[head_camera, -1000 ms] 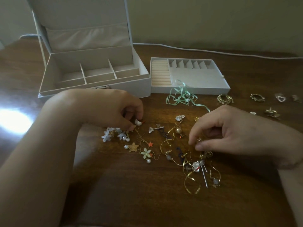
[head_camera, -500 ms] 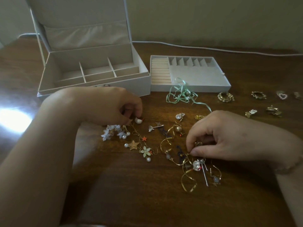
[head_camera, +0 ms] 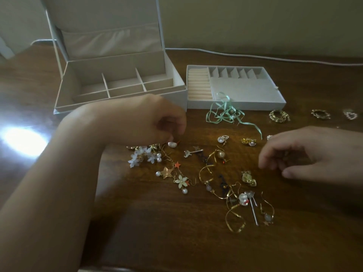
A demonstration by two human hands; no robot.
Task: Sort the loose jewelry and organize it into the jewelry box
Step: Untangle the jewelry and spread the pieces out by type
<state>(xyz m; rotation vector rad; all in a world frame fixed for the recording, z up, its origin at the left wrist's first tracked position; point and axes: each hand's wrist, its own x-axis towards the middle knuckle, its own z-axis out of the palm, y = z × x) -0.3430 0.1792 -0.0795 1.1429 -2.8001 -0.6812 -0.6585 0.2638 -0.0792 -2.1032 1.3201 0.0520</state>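
Both hands over loose jewelry on the table [head_camera: 176, 242].
Left hand [head_camera: 149, 120] fingers curled, grip unclear; right hand [head_camera: 306, 154] loosely curled, holding nothing; jewelry box [head_camera: 121, 103] behind.

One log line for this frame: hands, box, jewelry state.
left hand: curled at white bead | right hand: curled, contents unclear | jewelry box: open, compartments bare | tray: beside box | loose jewelry: unsorted on table

- A dark wooden surface [head_camera: 176, 242] carried a bright patch of glare [head_camera: 23, 142] at its left edge.
- A white cable [head_camera: 255, 56] ran along its far side, below a pale wall [head_camera: 255, 22].
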